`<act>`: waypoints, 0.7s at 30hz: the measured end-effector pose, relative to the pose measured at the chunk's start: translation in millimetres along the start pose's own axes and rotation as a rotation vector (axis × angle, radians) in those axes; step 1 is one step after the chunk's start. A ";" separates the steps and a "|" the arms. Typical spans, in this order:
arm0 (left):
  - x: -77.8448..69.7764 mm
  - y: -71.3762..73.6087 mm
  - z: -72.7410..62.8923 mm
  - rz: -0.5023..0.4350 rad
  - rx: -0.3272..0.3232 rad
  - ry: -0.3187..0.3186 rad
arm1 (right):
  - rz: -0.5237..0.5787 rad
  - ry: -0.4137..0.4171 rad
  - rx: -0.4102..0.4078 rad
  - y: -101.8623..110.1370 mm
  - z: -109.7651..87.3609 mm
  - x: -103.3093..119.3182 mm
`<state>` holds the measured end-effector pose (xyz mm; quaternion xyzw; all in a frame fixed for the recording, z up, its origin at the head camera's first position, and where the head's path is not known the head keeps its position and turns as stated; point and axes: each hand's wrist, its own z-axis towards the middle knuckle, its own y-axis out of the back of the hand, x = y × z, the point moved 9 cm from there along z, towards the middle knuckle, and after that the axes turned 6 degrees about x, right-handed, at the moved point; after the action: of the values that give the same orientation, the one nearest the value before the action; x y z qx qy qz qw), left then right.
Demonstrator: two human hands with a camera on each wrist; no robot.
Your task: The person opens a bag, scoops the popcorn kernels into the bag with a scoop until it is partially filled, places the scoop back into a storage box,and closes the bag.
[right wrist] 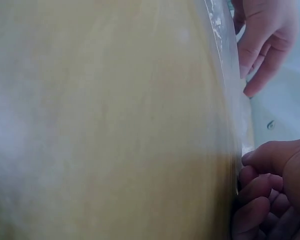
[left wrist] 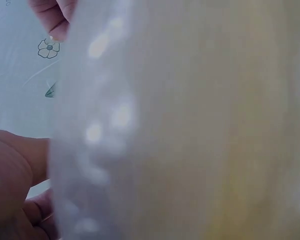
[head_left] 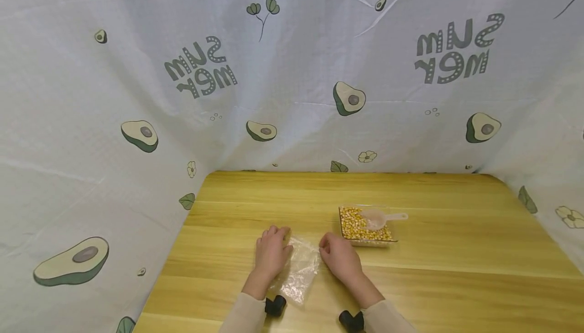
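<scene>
Plainly, the work here is at the upper edge of a clear bag (head_left: 298, 272), which sits between the two hands over the wooden table (head_left: 456, 247), nearer the person than the tub (head_left: 375, 244) and to its left. The right hand (head_left: 339, 256) pinches the bag's upper right corner between thumb and bent fingers. The left hand (head_left: 271, 249) is at the opposite corner with its thumb against the film, but the blurred left wrist view leaves me unable to tell whether it truly grips or merely touches. To handle this well, I would pinch lightly at both corners, level the edge and pull evenly, since film this thin probably creases or slips if one side tugs harder. If the layers cling, a small rub between thumb and fingertip should part them better than force. The right knuckles are near the tub, so small movements away from its wall seem wise; a knock might spill the corn kernels (head_left: 351, 225). As for numbers: two hands, one bag, one tub, one scoop (head_left: 376, 219) resting on the corn with its handle pointing right past the rim, two black wrist fittings (head_left: 276, 306), and kernels too many to count.
</scene>
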<state>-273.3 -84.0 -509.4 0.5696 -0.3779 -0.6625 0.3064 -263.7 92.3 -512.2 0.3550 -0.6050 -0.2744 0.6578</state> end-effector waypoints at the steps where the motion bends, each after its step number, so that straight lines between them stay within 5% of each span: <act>1: -0.2 -0.3 0.0 -0.004 0.002 -0.003 | -0.011 0.001 -0.006 0.2 -0.3 0.1; 21: 0.1 0.5 1.1 -0.035 -0.023 0.030 | 0.055 0.060 -0.061 3.1 -6.4 0.4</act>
<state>-274.4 -84.2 -508.9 0.5823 -0.3558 -0.6635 0.3069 -257.5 94.7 -509.7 0.3261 -0.5859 -0.2637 0.6934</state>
